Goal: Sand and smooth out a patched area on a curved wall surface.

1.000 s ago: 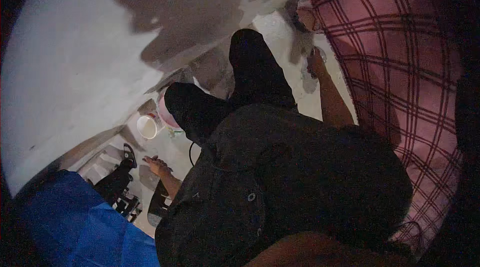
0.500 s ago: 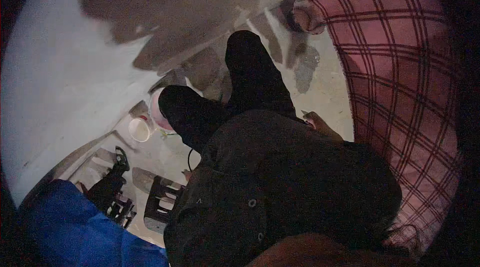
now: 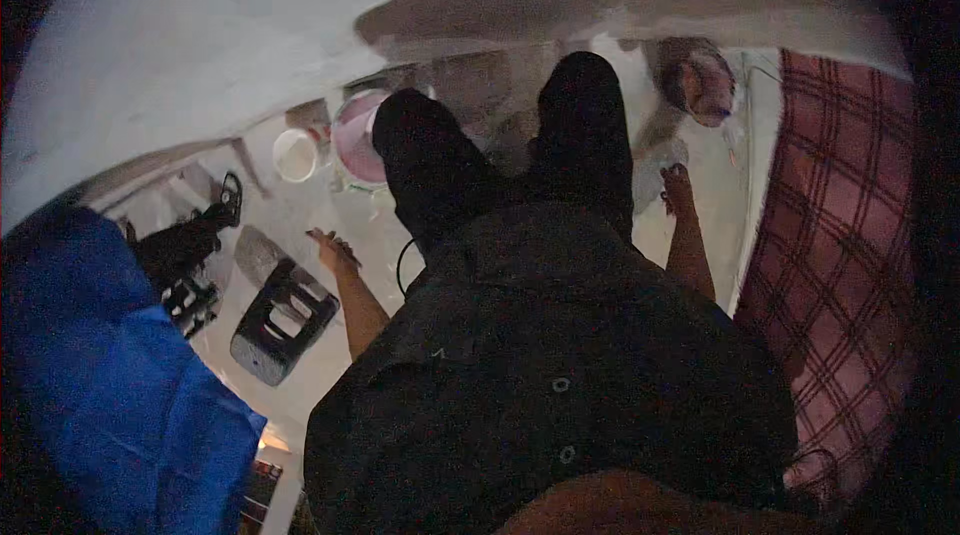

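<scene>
My left hand point(image 3: 332, 249) hangs out beside my dark-clothed body with fingers spread and nothing visible in them, just above a dark plastic piece with cutouts point(image 3: 285, 320). A white container point(image 3: 296, 156) and a pink bucket point(image 3: 356, 137) are beyond it, beside my left leg. My right hand point(image 3: 677, 190) is right of my right leg, fingers slightly bent and apart, just below a small greyish patch on the pale floor. Beyond it lies a brownish bundle point(image 3: 705, 85) that I cannot make out.
A pale wall point(image 3: 220, 45) crosses the top. Blue fabric point(image 3: 130, 385) fills the lower left, beside dark clutter point(image 3: 190, 245). Pink plaid fabric point(image 3: 840, 235) hangs along the right. A thin black cable loop point(image 3: 403, 265) curves by my left leg.
The view has turned, so the wall runs more level. My left hand and right hand, mostly hidden by my body half a second ago, now both reach out at either side.
</scene>
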Action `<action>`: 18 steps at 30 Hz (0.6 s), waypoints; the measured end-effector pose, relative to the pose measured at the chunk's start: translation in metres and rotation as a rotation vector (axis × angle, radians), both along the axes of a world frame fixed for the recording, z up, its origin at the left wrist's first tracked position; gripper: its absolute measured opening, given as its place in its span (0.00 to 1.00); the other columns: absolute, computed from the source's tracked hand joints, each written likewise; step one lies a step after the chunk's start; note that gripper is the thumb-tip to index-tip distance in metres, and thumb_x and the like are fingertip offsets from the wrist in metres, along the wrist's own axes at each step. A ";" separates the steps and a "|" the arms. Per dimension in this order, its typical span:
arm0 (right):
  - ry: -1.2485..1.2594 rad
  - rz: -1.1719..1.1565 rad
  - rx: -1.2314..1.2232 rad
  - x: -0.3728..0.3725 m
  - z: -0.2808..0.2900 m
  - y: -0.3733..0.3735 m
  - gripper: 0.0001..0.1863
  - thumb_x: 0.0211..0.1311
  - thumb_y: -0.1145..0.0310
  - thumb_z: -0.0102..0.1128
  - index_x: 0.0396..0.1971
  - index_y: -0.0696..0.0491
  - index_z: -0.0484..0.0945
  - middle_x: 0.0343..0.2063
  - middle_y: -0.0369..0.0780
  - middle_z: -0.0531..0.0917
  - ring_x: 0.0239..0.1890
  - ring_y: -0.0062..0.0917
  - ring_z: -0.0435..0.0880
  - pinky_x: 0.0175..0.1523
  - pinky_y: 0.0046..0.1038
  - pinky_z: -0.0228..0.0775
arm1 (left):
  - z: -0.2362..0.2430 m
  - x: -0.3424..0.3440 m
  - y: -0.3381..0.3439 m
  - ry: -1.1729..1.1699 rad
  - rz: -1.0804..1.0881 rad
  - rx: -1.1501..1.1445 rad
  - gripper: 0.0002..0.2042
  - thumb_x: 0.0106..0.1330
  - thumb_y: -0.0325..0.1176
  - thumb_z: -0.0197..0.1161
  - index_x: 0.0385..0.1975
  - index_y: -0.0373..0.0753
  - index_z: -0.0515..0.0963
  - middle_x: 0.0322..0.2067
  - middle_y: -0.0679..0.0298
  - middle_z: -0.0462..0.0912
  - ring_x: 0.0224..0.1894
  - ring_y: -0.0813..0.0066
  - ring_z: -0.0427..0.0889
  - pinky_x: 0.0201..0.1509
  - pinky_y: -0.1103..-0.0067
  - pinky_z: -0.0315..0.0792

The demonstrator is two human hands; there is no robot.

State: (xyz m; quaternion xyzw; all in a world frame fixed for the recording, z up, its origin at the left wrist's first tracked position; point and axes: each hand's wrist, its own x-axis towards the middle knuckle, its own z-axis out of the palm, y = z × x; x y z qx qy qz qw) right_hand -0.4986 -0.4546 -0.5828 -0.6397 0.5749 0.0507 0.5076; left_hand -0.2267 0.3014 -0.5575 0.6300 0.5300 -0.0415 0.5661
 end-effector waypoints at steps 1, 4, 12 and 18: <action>0.000 0.018 0.013 -0.005 -0.006 -0.003 0.33 0.65 0.64 0.66 0.68 0.46 0.64 0.30 0.41 0.79 0.21 0.28 0.75 0.24 0.33 0.70 | -0.005 -0.013 0.000 -0.027 -0.008 -0.010 0.28 0.72 0.62 0.56 0.39 0.37 0.77 0.15 0.70 0.67 0.14 0.76 0.66 0.17 0.77 0.60; -0.032 -0.028 0.165 -0.015 -0.023 0.009 0.30 0.66 0.63 0.63 0.66 0.50 0.65 0.35 0.43 0.82 0.19 0.29 0.76 0.22 0.35 0.70 | -0.038 -0.062 0.019 -0.075 0.011 -0.097 0.23 0.73 0.59 0.55 0.26 0.46 0.67 0.13 0.73 0.61 0.13 0.76 0.62 0.16 0.76 0.59; 0.391 -0.060 0.302 -0.049 -0.005 0.050 0.15 0.71 0.56 0.59 0.30 0.50 0.72 0.14 0.34 0.67 0.12 0.26 0.67 0.19 0.33 0.63 | -0.001 -0.149 0.013 0.386 -0.178 -0.082 0.16 0.67 0.46 0.62 0.22 0.43 0.70 0.16 0.65 0.70 0.16 0.65 0.71 0.21 0.66 0.65; 0.399 -0.112 0.284 -0.042 -0.002 0.061 0.18 0.72 0.53 0.61 0.44 0.53 0.73 0.21 0.38 0.70 0.16 0.26 0.66 0.22 0.34 0.63 | 0.001 -0.150 0.020 0.404 -0.167 -0.089 0.10 0.65 0.34 0.63 0.25 0.37 0.74 0.20 0.58 0.77 0.20 0.64 0.79 0.21 0.67 0.68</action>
